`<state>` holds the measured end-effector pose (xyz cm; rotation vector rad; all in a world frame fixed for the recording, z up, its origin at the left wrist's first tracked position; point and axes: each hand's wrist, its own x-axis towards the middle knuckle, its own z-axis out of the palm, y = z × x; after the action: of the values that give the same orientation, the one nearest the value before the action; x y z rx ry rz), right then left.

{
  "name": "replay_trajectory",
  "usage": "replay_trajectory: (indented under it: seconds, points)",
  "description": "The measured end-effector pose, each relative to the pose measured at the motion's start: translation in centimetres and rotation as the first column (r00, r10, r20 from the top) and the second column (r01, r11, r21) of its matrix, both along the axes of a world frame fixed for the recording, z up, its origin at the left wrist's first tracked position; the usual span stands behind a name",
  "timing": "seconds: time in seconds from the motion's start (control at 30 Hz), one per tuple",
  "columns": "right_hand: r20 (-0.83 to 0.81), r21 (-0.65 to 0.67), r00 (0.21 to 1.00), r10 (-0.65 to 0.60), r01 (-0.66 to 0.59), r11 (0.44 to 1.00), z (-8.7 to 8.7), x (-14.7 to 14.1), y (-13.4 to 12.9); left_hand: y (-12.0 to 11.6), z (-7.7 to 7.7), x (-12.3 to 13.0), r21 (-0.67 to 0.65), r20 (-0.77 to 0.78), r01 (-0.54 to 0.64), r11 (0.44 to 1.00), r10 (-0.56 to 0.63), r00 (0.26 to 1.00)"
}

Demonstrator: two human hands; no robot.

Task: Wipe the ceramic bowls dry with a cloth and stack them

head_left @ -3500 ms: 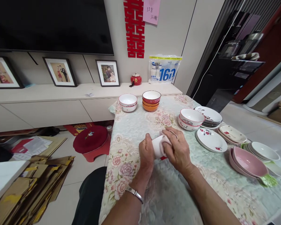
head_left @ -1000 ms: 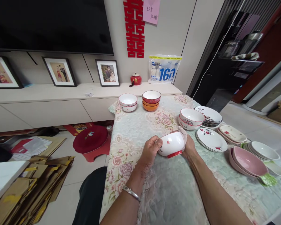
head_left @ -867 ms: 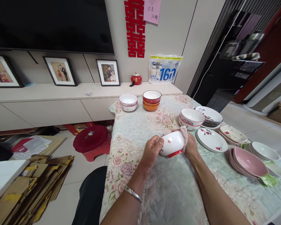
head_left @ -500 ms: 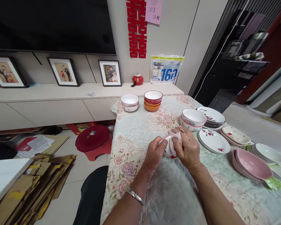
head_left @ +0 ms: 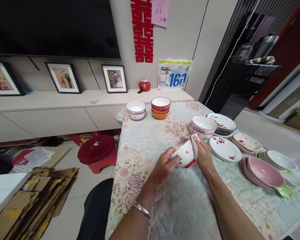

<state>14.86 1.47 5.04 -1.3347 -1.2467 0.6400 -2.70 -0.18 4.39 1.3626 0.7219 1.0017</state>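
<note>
A white bowl (head_left: 184, 155) with a red foot and small red and dark marks is tilted on its side above the table. My left hand (head_left: 166, 163) grips its left side, thumb on the outer wall. My right hand (head_left: 204, 154) is closed around a pale pink cloth (head_left: 195, 146), which is pressed over the bowl's right rim. The bowl's inside faces away and is hidden. Just beyond my right hand stand two stacked white bowls with red rims (head_left: 204, 126). A stack of white plates with red flowers (head_left: 225, 149) lies to its right.
Along the right are dark-patterned plates (head_left: 221, 121), squarish dishes (head_left: 247, 142), pink leaf-shaped bowls (head_left: 265, 171) and small white bowls (head_left: 282, 160). At the far edge stand white bowls (head_left: 136, 110) and a red-and-orange stack (head_left: 160, 108). A red stool (head_left: 96, 150) sits left of the flowered tablecloth (head_left: 135, 156).
My right hand and the cloth have moved from over the bowl's outer wall to its right rim, uncovering the white side and red foot. The camera view has shifted slightly.
</note>
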Motion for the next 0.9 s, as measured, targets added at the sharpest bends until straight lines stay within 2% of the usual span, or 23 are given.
replay_trajectory:
  seconds: [0.07, 0.17, 0.27, 0.37, 0.43, 0.5, 0.6, 0.67, 0.73, 0.8, 0.87, 0.9]
  points:
    - [0.059, 0.017, 0.998, -0.037, 0.036, 0.999, -0.2, -0.1, 0.0, 0.2, -0.3, -0.1, 0.035, -0.064, -0.038, 0.999, 0.040, 0.997]
    - [0.326, 0.219, 0.936, -0.135, 0.064, 0.974, -0.1, -0.9, -0.6, 0.4, -1.0, 0.0, 0.045, -0.092, -0.093, 0.995, 0.097, 0.991]
    - [0.530, 0.395, 0.818, -0.225, -0.003, 0.918, 0.4, -2.2, -1.3, 0.3, -1.3, 0.6, 0.050, -0.075, -0.116, 0.992, 0.120, 0.990]
    - [0.599, 0.454, 0.763, -0.245, -0.072, 0.888, 0.7, -3.0, -1.8, 0.1, -1.1, 1.0, 0.086, -0.053, -0.124, 0.989, 0.129, 0.990]
    - [0.574, 0.447, 0.788, -0.221, -0.076, 0.891, 0.7, -3.0, -1.7, -0.1, -0.8, 1.1, 0.105, -0.064, -0.126, 0.987, 0.133, 0.989]
    - [0.486, 0.383, 0.857, -0.171, -0.033, 0.923, 0.5, -2.4, -1.3, -0.2, -0.5, 1.0, 0.119, -0.100, -0.126, 0.985, 0.138, 0.985]
    - [0.177, 0.153, 0.982, -0.064, 0.037, 0.988, 0.0, -1.1, -0.4, -0.5, 0.1, 0.9, 0.177, -0.174, -0.108, 0.978, 0.139, 0.975]
    - [-0.072, -0.020, 0.997, -0.019, 0.018, 1.000, -0.4, -0.4, 0.2, -0.7, 0.4, 0.9, 0.252, -0.214, -0.084, 0.964, 0.140, 0.967]
    - [-0.188, -0.102, 0.982, -0.007, -0.013, 0.995, -0.7, -0.1, 0.4, -0.9, 0.5, 0.9, 0.315, -0.241, -0.072, 0.946, 0.153, 0.958]
    - [-0.099, -0.057, 0.995, -0.018, 0.012, 0.998, -0.7, -0.2, 0.2, -1.0, 0.5, 1.1, 0.334, -0.255, -0.086, 0.939, 0.178, 0.950]
    - [0.138, 0.100, 0.989, -0.060, 0.046, 0.994, -0.6, -0.7, -0.3, -1.0, 0.4, 1.1, 0.321, -0.248, -0.111, 0.941, 0.196, 0.949]
    - [0.263, 0.197, 0.960, -0.095, 0.043, 0.979, -0.4, -1.1, -0.7, -1.0, 0.4, 1.2, 0.312, -0.240, -0.125, 0.942, 0.205, 0.949]
